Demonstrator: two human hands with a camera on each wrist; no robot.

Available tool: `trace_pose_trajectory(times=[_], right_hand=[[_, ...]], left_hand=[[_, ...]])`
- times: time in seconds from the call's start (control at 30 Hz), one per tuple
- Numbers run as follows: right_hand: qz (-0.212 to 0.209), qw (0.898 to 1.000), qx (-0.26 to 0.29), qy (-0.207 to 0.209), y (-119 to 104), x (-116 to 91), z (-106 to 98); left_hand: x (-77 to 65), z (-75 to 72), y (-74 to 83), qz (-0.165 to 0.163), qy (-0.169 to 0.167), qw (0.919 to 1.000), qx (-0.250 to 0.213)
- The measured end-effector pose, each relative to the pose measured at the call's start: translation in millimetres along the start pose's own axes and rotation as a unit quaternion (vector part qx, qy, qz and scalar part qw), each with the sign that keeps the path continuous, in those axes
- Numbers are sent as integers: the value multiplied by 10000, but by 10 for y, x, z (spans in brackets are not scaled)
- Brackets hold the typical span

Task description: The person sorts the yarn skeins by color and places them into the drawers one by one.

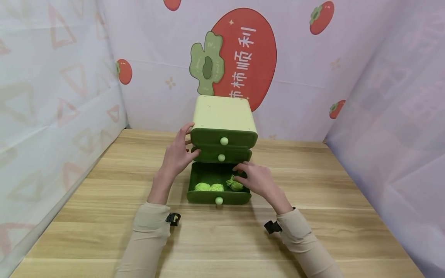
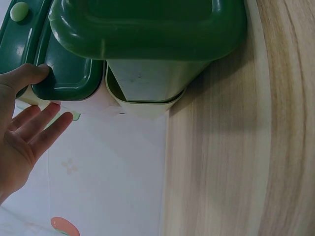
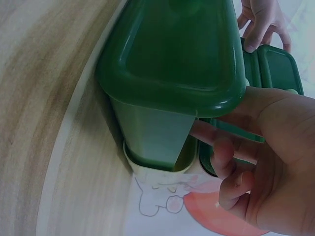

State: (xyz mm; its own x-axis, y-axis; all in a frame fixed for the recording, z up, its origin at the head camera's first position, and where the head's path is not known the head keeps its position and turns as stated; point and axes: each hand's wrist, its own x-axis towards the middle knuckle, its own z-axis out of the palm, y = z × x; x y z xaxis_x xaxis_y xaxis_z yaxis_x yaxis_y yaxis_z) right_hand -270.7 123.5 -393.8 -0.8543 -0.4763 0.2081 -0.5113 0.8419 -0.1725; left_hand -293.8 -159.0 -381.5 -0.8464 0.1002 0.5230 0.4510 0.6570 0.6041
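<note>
A small drawer cabinet (image 1: 224, 112) with a cream top and dark green drawer fronts stands on the table. Its bottom drawer (image 1: 219, 198) is pulled out and holds light green yarn balls: two on the left (image 1: 209, 187) and one on the right (image 1: 235, 184). My left hand (image 1: 176, 154) touches the cabinet's left side with nearly straight fingers, its thumb on the middle drawer front (image 2: 69, 73). My right hand (image 1: 257, 178) reaches over the drawer's right edge, thumb by the right yarn ball, with a gap between thumb and forefinger. The drawer wall hides its thumb in the right wrist view.
The wooden table (image 1: 215, 243) extends in front of the cabinet and to both sides. Behind it hangs a white cloth (image 1: 156, 96) printed with red persimmons. More cloth walls stand at the left (image 1: 55, 96) and right (image 1: 393, 104).
</note>
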Motion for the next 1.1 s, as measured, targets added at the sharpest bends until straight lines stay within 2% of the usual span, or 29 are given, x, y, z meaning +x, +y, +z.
trace_pose_trajectory(times=[0.2,0.37,0.5,0.67,0.8,1.1], right_hand=[[-160,9997,-12,169,11,4,-32],[-513,9978,47,427,-5,5,-57],[-1041,9921,97,687,-56,-16,-98],[-1922,9778,47,835,-156,-55,-147],[-2337,9690,-93,801,-244,-86,-155],[-2811,9591,-2,331,-371,-128,-112]], left_hand=[[11,-2,7,-32,0,10000,-27],[18,-13,15,-40,-5,10000,-13],[20,-8,12,-47,-21,10000,-4],[16,-3,11,-69,-34,10000,-12],[15,-1,9,-73,-41,10000,-27],[13,2,11,-51,-43,10000,-14]])
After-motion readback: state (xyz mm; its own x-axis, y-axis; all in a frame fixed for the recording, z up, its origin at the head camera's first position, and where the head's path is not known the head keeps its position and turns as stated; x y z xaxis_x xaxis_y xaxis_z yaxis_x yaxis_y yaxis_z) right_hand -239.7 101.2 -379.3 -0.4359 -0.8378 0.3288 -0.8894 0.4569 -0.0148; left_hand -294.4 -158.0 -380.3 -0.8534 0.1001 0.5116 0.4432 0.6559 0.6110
